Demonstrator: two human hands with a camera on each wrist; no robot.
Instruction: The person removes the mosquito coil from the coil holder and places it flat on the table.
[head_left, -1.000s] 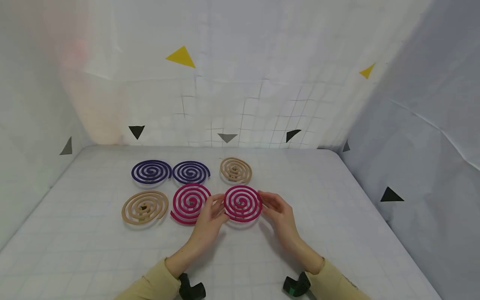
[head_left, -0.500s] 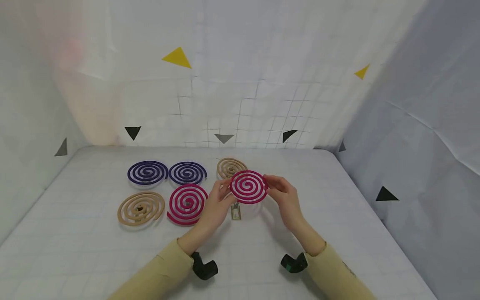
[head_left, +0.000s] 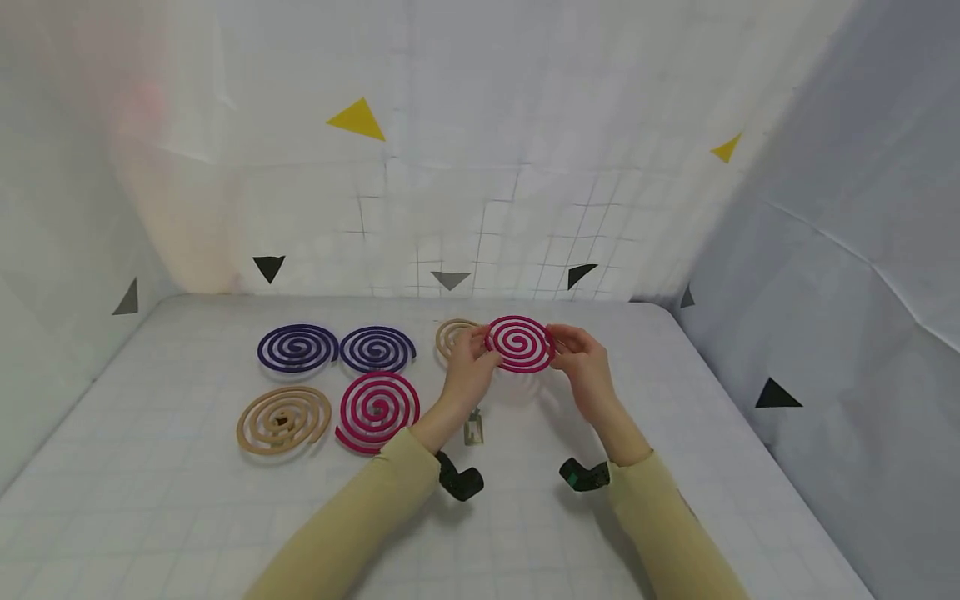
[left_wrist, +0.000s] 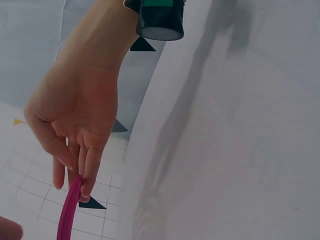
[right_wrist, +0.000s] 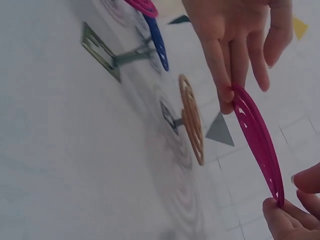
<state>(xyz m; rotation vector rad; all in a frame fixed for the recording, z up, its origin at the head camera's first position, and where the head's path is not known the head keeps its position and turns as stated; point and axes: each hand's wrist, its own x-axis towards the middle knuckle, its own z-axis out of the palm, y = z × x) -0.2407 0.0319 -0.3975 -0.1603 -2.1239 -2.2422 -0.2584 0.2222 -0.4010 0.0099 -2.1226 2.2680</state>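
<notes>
A pink mosquito coil [head_left: 520,343] is held up off the table between both hands. My left hand [head_left: 472,367] grips its left edge, and my right hand [head_left: 583,362] grips its right edge. The right wrist view shows the coil [right_wrist: 260,145] almost edge-on, spanning from the right hand [right_wrist: 235,45] to the left fingertips. A small metal coil stand [head_left: 473,427] with a bare upright stands on the table below the hands. Behind the left hand, a tan coil [head_left: 450,333] is partly hidden; the right wrist view shows this coil [right_wrist: 192,120] resting on its own stand.
Two dark blue coils [head_left: 297,348] lie side by side at the back left. In front of them are another tan coil [head_left: 270,421] and a second pink coil [head_left: 375,412], close to the left forearm. White sheeting [head_left: 480,167] with triangle markers surrounds the table [head_left: 165,500].
Both hands have lifted the pink coil off its stand and carried it away from me and slightly right. The stand has come into sight, and the back tan coil has become partly covered.
</notes>
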